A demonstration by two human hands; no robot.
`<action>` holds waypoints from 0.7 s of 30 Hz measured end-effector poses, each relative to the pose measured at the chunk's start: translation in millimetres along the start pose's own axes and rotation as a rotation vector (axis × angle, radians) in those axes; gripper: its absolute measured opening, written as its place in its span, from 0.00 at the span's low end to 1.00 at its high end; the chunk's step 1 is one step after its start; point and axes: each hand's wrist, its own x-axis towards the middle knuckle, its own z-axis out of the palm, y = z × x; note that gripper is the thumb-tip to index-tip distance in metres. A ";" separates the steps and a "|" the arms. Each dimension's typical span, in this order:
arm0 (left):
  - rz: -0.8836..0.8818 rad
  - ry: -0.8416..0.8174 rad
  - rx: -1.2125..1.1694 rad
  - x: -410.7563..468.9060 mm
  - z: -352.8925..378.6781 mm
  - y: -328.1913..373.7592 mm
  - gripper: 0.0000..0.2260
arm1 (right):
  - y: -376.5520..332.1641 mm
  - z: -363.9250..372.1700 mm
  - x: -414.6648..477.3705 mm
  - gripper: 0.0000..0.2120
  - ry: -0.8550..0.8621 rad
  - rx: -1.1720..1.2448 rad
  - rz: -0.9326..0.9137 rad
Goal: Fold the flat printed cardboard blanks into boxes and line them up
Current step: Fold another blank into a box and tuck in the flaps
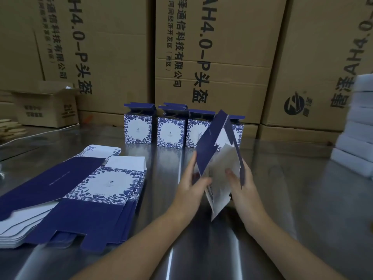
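A half-opened blue-and-white cardboard blank [219, 158] stands tilted above the steel table between my hands. My left hand [192, 183] grips its left panel, thumb across the lower edge. On the other side, my right hand [238, 178] holds the right panel with the thumb inside. A stack of flat printed blanks [84, 197] lies at the left. Folded boxes with floral fronts stand in a row at the back: one at the left [138, 128], a second [171, 132] beside it, a third [196, 134] partly behind the held blank, and another mostly hidden.
Large brown shipping cartons [212, 57] form a wall behind the row. A small open carton [48, 106] sits at the back left, near round tan discs [10, 128]. A pile of white boxes [357, 126] rises at the right edge. The steel table [292, 199] is reflective.
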 end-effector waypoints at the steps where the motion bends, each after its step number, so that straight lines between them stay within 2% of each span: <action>1: -0.006 0.007 -0.003 0.9 -0.7 -1.5 0.30 | -2.6 -2.5 -0.3 0.22 0.012 0.000 0.002; 5: -0.011 -0.020 0.034 -1.2 0.5 -3.0 0.31 | -6.8 -4.4 0.5 0.22 -0.018 -0.022 -0.003; 11: 0.053 -0.194 0.118 -13.2 10.3 13.2 0.33 | -7.3 1.0 -2.0 0.20 -0.136 -0.074 -0.014; 14: 0.053 -0.360 0.150 -19.2 20.1 28.0 0.26 | -4.1 16.1 -5.2 0.24 -0.189 -0.184 -0.026; 15: 0.056 -0.366 0.150 -18.5 19.2 26.6 0.27 | -4.6 15.9 -5.8 0.24 -0.198 -0.190 -0.030; 18: 0.107 -0.235 0.207 -13.5 8.0 10.6 0.32 | -18.5 0.5 -8.1 0.15 -0.161 -0.063 -0.028; 21: 0.096 -0.218 0.202 -15.5 8.1 10.6 0.33 | -23.8 -4.5 -10.6 0.10 -0.157 0.013 0.017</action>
